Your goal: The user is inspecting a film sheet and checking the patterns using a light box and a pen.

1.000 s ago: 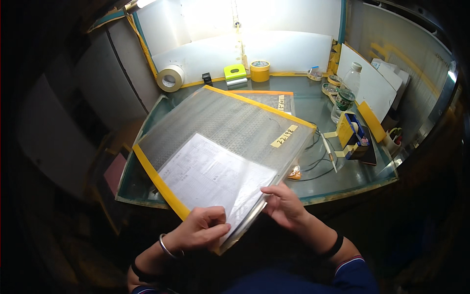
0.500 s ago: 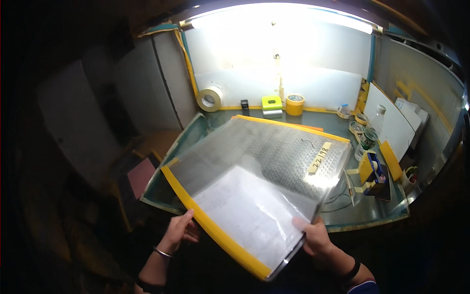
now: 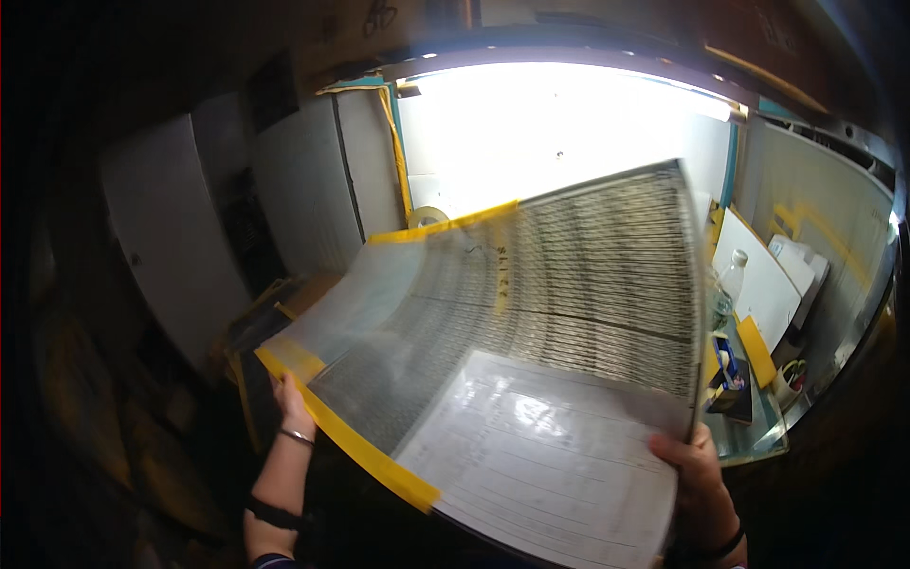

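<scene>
A large clear plastic sleeve [image 3: 365, 284] with yellow tape along its edges is held up and tilted before me. My left hand [image 3: 292, 406] grips its lower-left taped edge. A sheet patterned with dark rows [image 3: 607, 275] lies partly inside the sleeve and sticks out past its right end. My right hand [image 3: 697, 465] is closed on the right edge of this sheet, thumb in front, the other fingers hidden behind. Over the lower part lies a white printed paper [image 3: 559, 465], its right edge by my right thumb. A handwritten label strip shows blurred through the sleeve.
At the right are a clear bottle [image 3: 734, 275], a blue tape dispenser [image 3: 728, 365], a white board [image 3: 758, 275] and a cup [image 3: 789, 382] holding tools. Part of a tape roll [image 3: 428, 217] shows behind the sleeve. A bright lamp lights the back wall. Most of the glass-topped table [image 3: 758, 438] is hidden.
The sleeve has risen and tilted up. The patterned sheet now sticks out of it to the right. My left hand has moved up and left, my right hand farther right.
</scene>
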### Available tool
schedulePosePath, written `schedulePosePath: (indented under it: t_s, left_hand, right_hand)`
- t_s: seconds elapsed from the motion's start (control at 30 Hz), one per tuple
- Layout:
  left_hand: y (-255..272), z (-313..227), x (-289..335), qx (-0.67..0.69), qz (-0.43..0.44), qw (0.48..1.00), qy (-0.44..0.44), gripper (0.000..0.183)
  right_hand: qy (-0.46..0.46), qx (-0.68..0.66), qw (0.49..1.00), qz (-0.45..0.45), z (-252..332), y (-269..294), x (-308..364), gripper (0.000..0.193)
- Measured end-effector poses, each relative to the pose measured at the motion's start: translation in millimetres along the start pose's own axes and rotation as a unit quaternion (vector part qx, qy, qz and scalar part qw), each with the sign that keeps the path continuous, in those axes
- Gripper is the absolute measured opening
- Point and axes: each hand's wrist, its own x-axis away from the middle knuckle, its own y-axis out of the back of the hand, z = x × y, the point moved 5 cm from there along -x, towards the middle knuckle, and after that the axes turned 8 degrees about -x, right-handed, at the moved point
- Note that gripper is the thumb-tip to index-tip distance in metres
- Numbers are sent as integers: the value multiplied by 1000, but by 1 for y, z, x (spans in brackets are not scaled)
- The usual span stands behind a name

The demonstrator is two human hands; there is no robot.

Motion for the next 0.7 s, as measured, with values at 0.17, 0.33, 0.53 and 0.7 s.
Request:
schedulePosePath:
  t_s: [0.17,0.33,0.53,0.7]
  left_hand:
    - [19,-54,-76,17,-140,985,-103,47]
    - [-7,-54,-97,107,-183,975,-69,45]
    - [-29,0,-86,49,74,995,53,27]
    - [-100,45,9,94,143,974,148,33]
  right_hand:
    - [47,69,991,-105,48,46,25,55]
    - [88,57,977,-183,70,89,70,54]
    - [92,45,972,-210,82,109,85,53]
    - [103,53,967,-226,101,116,91,51]
